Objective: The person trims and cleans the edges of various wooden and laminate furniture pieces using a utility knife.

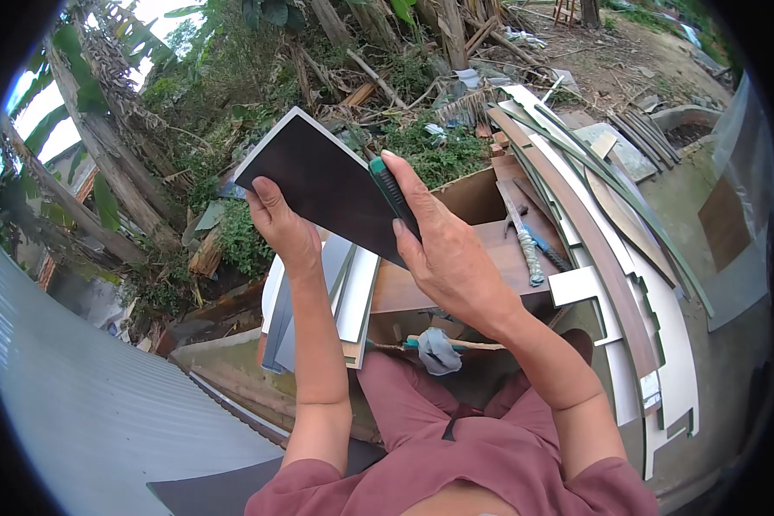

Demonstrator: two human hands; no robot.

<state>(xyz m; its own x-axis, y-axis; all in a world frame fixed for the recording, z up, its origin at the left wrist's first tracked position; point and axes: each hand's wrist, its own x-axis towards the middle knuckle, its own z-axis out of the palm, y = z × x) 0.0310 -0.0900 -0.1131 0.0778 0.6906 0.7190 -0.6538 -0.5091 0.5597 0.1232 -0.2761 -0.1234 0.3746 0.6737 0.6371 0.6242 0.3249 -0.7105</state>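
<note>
The left hand [285, 228] pinches the dark panel [318, 176] by its near edge, thumb on the dark face and the other fingers hidden behind; the panel tilts up and away from that grip. The right hand [456, 262] is closed round a green-and-black tool [390, 187], probably a cutter, lying along the panel's right edge; its working tip cannot be made out. Good handling here would mean keeping the left thumb well clear of the tool's line, pressing lightly and evenly along the edge, and perhaps steadying the panel on the brown board [404, 290] below both grips.
</note>
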